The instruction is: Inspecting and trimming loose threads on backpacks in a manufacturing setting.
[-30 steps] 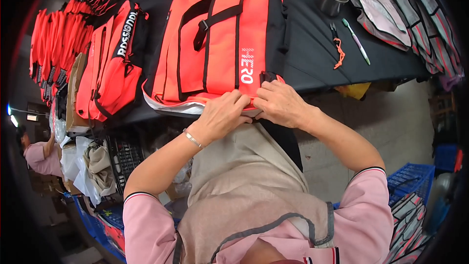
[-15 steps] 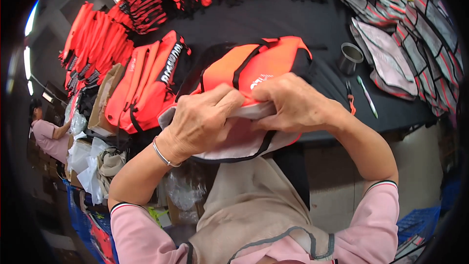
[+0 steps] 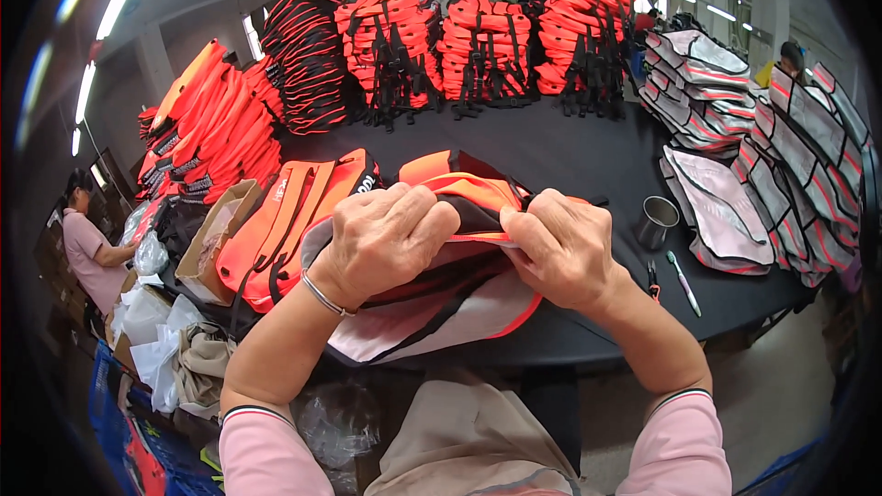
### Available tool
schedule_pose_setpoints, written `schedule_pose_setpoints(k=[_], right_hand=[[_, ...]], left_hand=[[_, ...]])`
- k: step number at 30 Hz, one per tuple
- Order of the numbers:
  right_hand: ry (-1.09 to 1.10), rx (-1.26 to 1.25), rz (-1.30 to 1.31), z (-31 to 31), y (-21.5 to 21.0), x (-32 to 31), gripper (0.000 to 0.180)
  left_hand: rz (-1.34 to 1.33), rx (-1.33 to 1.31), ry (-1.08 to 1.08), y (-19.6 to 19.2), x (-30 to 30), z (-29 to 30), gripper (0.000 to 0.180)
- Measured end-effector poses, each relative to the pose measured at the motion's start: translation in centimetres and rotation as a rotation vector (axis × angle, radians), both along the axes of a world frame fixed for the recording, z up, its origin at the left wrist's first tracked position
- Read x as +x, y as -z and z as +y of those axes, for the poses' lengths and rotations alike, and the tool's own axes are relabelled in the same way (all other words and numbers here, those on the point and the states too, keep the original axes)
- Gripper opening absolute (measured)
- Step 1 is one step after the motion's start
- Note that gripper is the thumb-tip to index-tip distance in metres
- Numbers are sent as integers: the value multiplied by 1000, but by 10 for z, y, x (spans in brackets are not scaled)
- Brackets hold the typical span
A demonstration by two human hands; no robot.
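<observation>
An orange-red and black bag with pale grey lining (image 3: pixel 427 317) lies at the near edge of the black-covered table, partly turned so that its lining faces me. My left hand (image 3: pixel 386 243) is closed on the bag's orange edge, with a silver bangle on the wrist. Across from it, my right hand (image 3: pixel 565 248) grips the same edge, thumb on top. Between the hands the edge is stretched taut, and black fabric shows behind it. Left of the bag lies an orange backpack (image 3: pixel 292 220) with black straps, front up.
Stacks of orange-red bags (image 3: pixel 390 55) line the far side, with another pile (image 3: pixel 216 129) at left. Grey panels with orange trim (image 3: pixel 721 211) are piled at right. A metal cup (image 3: pixel 658 220), thread snips (image 3: pixel 653 283) and a toothbrush (image 3: pixel 684 283) lie right. An open carton (image 3: pixel 216 239) stands left.
The view has tilted up, bringing the far stacks into sight. My hands have moved apart, stretching the bag's edge, and more of the grey lining and dark fabric is showing.
</observation>
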State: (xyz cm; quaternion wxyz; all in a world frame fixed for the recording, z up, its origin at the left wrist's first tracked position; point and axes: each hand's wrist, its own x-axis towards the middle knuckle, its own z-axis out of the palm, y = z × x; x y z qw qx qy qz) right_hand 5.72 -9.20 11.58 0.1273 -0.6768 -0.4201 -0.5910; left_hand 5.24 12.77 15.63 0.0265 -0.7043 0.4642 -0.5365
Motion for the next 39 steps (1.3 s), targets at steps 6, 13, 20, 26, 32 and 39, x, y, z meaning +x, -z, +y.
schedule_pose_setpoints(k=[6, 13, 20, 26, 32, 39], right_hand=[[30, 121, -229, 10, 4, 11, 12], [107, 227, -263, -3, 21, 12, 16], [172, 272, -230, 5, 42, 19, 21], [146, 262, -41, 3, 70, 24, 15], [135, 230, 103, -11, 103, 6, 9], [37, 49, 214, -60, 169, -25, 18]], left_hand=[[-1, -67, 40, 10, -2, -3, 17], [86, -84, 113, 37, -20, -16, 13], [10, 0, -23, 26, 2, 4, 14], [58, -251, 41, 79, -2, -3, 15], [1603, -755, 406, 184, -91, -24, 45], [1715, -2409, 908, 216, -96, -15, 68]])
